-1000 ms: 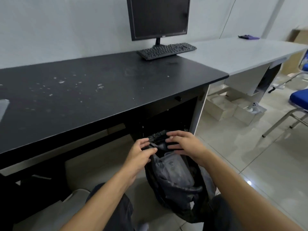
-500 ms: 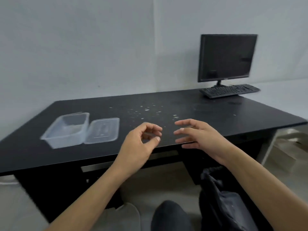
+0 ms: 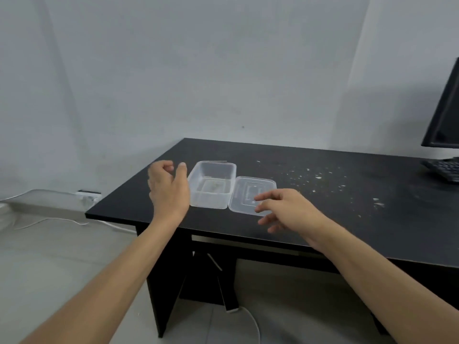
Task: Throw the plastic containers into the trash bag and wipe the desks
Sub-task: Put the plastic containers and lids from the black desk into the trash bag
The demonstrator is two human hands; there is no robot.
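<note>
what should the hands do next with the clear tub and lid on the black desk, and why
Probably close the left hand on the near left wall of the clear plastic container while the right hand pinches the lid. Both hands are open and empty, right beside or over these pieces, which lie side by side on the black desk; crumbs can wait for wiping.

Clear plastic container [image 3: 212, 185] open and upright on black desk [image 3: 323, 219], its flat lid [image 3: 250, 194] touching alongside, white crumbs [image 3: 320, 176] scattered nearby
</note>
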